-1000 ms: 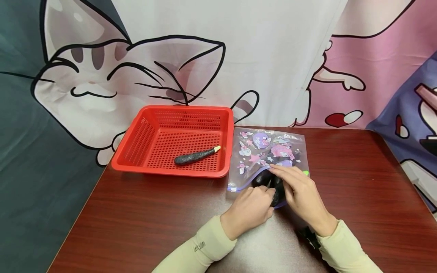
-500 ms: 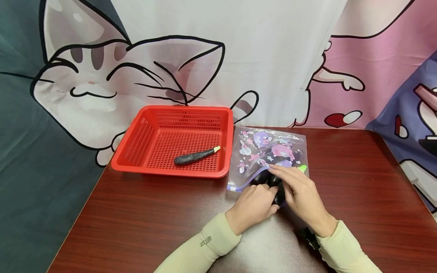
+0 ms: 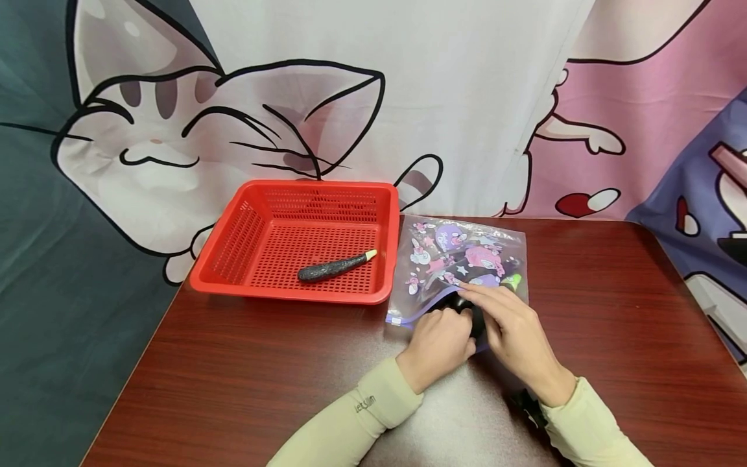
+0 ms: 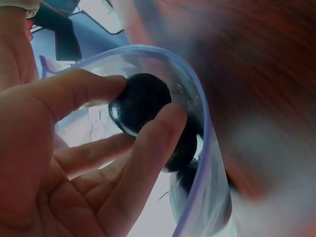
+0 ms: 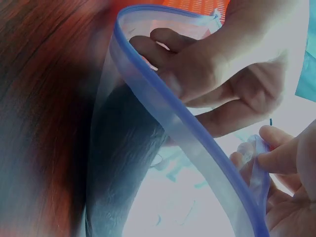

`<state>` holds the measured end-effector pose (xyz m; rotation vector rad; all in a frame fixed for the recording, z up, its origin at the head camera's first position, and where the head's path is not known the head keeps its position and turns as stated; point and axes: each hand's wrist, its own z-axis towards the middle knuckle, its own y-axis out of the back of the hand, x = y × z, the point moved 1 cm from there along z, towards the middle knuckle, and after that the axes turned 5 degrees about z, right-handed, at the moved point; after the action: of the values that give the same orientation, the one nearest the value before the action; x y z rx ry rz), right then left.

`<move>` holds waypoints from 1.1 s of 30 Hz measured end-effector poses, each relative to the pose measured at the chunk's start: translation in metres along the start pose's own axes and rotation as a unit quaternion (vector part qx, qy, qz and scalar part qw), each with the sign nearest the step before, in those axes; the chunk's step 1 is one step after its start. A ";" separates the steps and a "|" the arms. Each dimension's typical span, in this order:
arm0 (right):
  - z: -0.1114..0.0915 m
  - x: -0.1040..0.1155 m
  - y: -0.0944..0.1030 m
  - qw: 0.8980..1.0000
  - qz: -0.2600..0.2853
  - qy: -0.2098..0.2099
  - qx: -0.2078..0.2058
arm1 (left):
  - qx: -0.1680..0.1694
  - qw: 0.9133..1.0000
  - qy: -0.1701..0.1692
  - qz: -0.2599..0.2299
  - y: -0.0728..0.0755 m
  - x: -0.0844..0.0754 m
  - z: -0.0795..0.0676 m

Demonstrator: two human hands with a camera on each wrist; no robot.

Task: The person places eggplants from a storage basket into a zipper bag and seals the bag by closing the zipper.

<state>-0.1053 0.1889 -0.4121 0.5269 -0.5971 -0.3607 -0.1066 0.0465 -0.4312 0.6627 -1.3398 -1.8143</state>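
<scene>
A clear zip bag (image 3: 434,266) with a purple strip and pink and purple pictures lies flat on the table. Reaching into its mouth, my left hand (image 3: 440,340) grips the round end of a long black eggplant (image 4: 140,101) between thumb and fingers. A bright green stem end (image 3: 511,281) shows through the bag's far right part. More dark, glossy eggplants lie inside, partly hidden by my hands. My right hand (image 3: 516,331) pinches the bag's purple edge (image 5: 259,182), holding the mouth apart.
A red perforated basket (image 3: 292,295) stands to the left of the bag. In it lies one wrinkled black eggplant (image 3: 335,268) with a pale stem end. The table (image 3: 233,389) is dark reddish wood, and a printed cloth (image 3: 467,97) hangs behind it.
My left hand has moved right and slightly deeper into the bag's mouth with the eggplant. The green stem end has slid up and left inside the bag. My right hand stays put.
</scene>
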 end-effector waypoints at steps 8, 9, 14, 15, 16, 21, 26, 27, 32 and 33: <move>0.000 0.000 0.000 1.000 -0.002 0.001 -0.004 | -0.008 1.000 0.012 0.022 -0.005 -0.004 0.006; 0.000 0.000 0.001 1.000 -0.001 0.001 -0.004 | -0.011 1.000 0.013 0.024 -0.005 -0.004 0.006; 0.000 -0.001 0.001 1.000 0.000 0.000 -0.003 | -0.028 0.999 0.011 0.043 -0.009 -0.005 0.008; 0.000 -0.001 0.001 1.000 0.000 0.000 -0.003 | -0.029 0.999 0.011 0.044 -0.009 -0.005 0.008; 0.000 -0.001 0.001 1.000 0.001 0.000 -0.003 | -0.028 0.999 0.012 0.045 -0.009 -0.006 0.008; 0.000 -0.001 0.001 1.000 -0.001 -0.001 -0.003 | -0.021 0.999 0.016 0.035 -0.010 -0.005 0.007; 0.000 0.000 0.002 1.000 -0.003 -0.003 -0.003 | -0.019 0.999 0.015 0.034 -0.009 -0.005 0.005; 0.000 0.000 0.002 1.000 -0.003 -0.003 -0.003 | -0.016 0.999 0.015 0.033 -0.009 -0.004 0.005; -0.001 0.000 0.002 1.000 -0.007 -0.007 0.002 | 0.006 1.000 0.015 0.010 0.001 -0.001 -0.002; -0.001 0.000 0.002 1.000 -0.008 -0.009 0.004 | 0.012 1.000 0.016 0.003 0.004 0.000 -0.004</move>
<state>-0.1046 0.1908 -0.4116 0.5375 -0.6113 -0.3789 -0.1029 0.0440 -0.4290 0.6967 -1.3428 -1.7783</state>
